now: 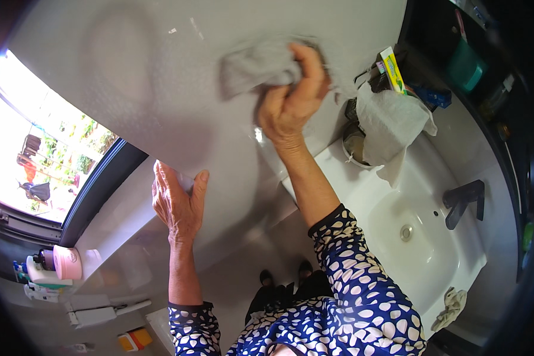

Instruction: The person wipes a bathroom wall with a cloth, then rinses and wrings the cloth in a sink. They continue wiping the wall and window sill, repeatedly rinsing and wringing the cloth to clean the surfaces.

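My right hand (293, 101) presses a crumpled grey cloth (258, 68) against the glossy pale wall (190, 77). Its fingers are bent over the cloth's right part, and the loose part lies to the left, slightly blurred. Lower and further left, my left hand (179, 199) rests at the wall's edge near the window, thumb apart from the fingers. I see nothing held in it, though part of its palm side is hidden.
To the right is a white washbasin (409, 255) with a dark tap (464, 202). A white cloth (394, 121) hangs beside a metal cup (355, 145). Another rag (451, 308) lies on the basin's near rim. At left, a pink jar (67, 262) stands below the window (35, 148).
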Demonstrator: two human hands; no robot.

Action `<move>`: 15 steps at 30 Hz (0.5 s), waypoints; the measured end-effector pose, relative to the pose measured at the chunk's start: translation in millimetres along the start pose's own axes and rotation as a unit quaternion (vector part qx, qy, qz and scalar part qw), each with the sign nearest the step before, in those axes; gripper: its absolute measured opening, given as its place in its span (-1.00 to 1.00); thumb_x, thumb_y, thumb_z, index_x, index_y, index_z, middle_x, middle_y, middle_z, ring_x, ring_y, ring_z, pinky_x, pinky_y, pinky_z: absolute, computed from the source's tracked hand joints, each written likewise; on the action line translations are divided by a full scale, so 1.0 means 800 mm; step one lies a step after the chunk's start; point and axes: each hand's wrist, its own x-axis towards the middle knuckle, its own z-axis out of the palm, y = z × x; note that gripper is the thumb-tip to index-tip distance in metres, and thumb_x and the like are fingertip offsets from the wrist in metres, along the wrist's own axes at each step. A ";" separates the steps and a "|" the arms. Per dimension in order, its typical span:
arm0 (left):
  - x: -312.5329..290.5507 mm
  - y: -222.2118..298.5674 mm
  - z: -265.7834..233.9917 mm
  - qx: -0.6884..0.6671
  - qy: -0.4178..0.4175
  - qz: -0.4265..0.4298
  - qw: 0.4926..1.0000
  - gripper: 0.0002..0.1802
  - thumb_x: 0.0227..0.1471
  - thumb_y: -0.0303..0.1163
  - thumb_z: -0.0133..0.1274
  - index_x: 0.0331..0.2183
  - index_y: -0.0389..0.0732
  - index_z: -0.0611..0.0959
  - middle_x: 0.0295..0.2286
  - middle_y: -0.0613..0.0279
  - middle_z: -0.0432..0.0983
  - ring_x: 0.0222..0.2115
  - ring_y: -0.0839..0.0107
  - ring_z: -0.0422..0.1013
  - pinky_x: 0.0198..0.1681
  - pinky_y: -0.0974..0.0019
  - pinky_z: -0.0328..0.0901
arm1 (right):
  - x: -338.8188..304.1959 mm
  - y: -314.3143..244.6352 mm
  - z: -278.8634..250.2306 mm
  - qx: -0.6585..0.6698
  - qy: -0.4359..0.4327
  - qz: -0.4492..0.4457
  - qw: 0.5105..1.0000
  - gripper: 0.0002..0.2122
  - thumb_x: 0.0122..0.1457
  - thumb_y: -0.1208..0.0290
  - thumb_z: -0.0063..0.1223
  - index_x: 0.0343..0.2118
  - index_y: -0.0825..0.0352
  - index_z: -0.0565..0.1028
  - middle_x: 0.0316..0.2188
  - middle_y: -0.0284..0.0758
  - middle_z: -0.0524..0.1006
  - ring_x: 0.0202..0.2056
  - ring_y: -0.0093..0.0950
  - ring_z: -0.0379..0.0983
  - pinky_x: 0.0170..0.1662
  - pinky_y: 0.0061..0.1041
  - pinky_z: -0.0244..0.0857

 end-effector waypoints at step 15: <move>0.002 0.003 0.001 -0.103 -0.017 0.002 0.995 -0.22 -0.05 -0.08 0.05 0.10 -0.27 0.16 -0.08 -0.06 0.27 -0.12 -0.03 0.28 -0.09 0.08 0.19 | -0.069 0.051 -0.057 -0.194 0.071 0.413 0.887 -0.53 0.08 0.37 -0.23 0.05 0.51 0.15 -0.11 0.02 0.23 -0.04 -0.12 0.14 0.06 -0.30 -0.01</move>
